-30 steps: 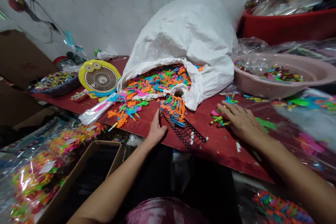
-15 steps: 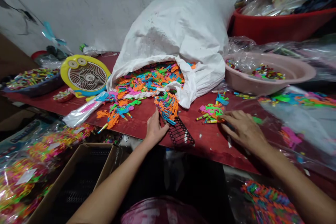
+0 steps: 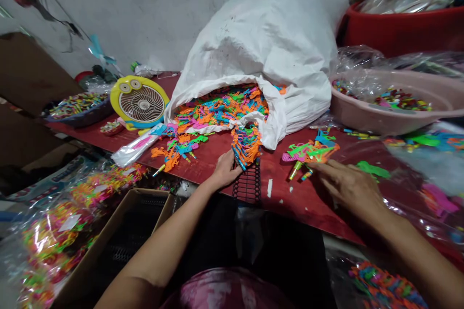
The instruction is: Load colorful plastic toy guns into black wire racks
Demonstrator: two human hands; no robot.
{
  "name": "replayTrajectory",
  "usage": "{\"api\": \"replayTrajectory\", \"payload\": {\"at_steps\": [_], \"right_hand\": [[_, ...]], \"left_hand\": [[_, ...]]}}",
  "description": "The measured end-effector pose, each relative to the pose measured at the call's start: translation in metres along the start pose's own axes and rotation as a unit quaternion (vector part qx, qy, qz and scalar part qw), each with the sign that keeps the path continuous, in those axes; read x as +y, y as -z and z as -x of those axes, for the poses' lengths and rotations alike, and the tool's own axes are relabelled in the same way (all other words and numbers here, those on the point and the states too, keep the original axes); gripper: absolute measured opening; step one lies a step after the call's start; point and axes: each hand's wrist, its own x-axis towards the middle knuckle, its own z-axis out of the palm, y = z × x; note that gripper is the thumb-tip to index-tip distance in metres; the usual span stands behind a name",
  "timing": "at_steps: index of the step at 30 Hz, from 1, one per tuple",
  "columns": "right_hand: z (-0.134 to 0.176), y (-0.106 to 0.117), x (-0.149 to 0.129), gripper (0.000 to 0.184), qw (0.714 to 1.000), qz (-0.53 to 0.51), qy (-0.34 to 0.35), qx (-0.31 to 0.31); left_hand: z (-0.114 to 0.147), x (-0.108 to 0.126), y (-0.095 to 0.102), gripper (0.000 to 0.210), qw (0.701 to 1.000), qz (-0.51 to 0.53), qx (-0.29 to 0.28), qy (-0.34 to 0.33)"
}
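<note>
My left hand (image 3: 226, 170) grips the left edge of a black plastic rack (image 3: 247, 187) on the red table, thumb and fingers closed around it. Rows of small orange, blue and pink plastic toys (image 3: 248, 147) cover the rack's far part; its near end shows bare grid. My right hand (image 3: 350, 188) is at a small pile of mixed plastic toys (image 3: 308, 152), some with striped tubes. Its fingers are bent together at the pile's right edge, and what they hold is hidden. Behind the rack, a large white sack (image 3: 253, 43) lies open, full of similar toys.
A yellow fan (image 3: 142, 105) and a basin of small parts (image 3: 78, 106) stand left. A pink basin (image 3: 384, 123) is at right, a red tub (image 3: 402, 34) behind it. A cardboard box of black racks (image 3: 123, 231) and bagged toys (image 3: 68, 212) sit below left.
The view has shifted, so things sit further right. The rack has turned from slanted to nearly straight toward me. The toys at my right hand have moved and lie differently.
</note>
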Motion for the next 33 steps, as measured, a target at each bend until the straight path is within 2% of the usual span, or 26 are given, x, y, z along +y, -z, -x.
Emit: {"api": "replayTrajectory", "payload": {"at_steps": [3, 6, 9, 12, 16, 18, 21, 23, 25, 28, 30, 33], "right_hand": [[0.002, 0.002, -0.006, 0.040, 0.993, -0.118, -0.015, -0.016], [0.000, 0.003, -0.016, 0.034, 0.976, -0.211, -0.045, -0.014], [-0.002, 0.001, -0.026, 0.027, 0.962, -0.251, -0.106, 0.023], [-0.002, -0.005, -0.030, 0.031, 0.941, -0.279, -0.186, 0.055], [-0.001, -0.016, -0.033, 0.052, 0.902, -0.363, -0.220, 0.075], [-0.001, -0.019, -0.039, 0.058, 0.872, -0.425, -0.227, 0.081], [-0.007, -0.019, -0.062, 0.038, 0.822, -0.506, -0.255, 0.064], [-0.016, -0.019, -0.084, 0.033, 0.806, -0.529, -0.263, 0.035], [-0.026, -0.022, -0.104, 0.034, 0.809, -0.535, -0.244, 0.017], [-0.037, -0.033, -0.117, 0.035, 0.838, -0.508, -0.200, 0.003], [-0.037, -0.037, -0.110, 0.036, 0.871, -0.459, -0.176, 0.013], [-0.030, -0.032, -0.083, 0.035, 0.924, -0.348, -0.153, 0.042]], "left_hand": [[0.000, -0.001, -0.001, 0.037, 1.000, -0.018, -0.004, 0.009], [0.000, -0.001, -0.002, 0.039, 1.000, -0.020, -0.001, 0.009], [0.002, 0.000, -0.002, 0.041, 1.000, 0.002, 0.008, -0.002], [0.003, 0.000, -0.001, 0.042, 0.999, 0.028, 0.018, -0.012], [0.002, -0.001, 0.002, 0.039, 0.999, 0.035, 0.015, -0.014], [0.000, -0.002, 0.003, 0.038, 0.999, 0.032, 0.002, -0.014], [-0.003, -0.004, 0.005, 0.036, 1.000, 0.014, -0.022, -0.011], [-0.004, -0.005, 0.004, 0.036, 1.000, -0.003, -0.029, -0.007], [-0.005, -0.007, 0.003, 0.038, 0.999, -0.012, -0.030, -0.005], [-0.004, -0.009, 0.003, 0.040, 1.000, 0.000, -0.025, -0.014], [-0.003, -0.010, 0.003, 0.041, 0.999, 0.014, -0.023, -0.025], [-0.001, -0.011, 0.004, 0.043, 0.999, 0.026, -0.025, -0.026]]}}
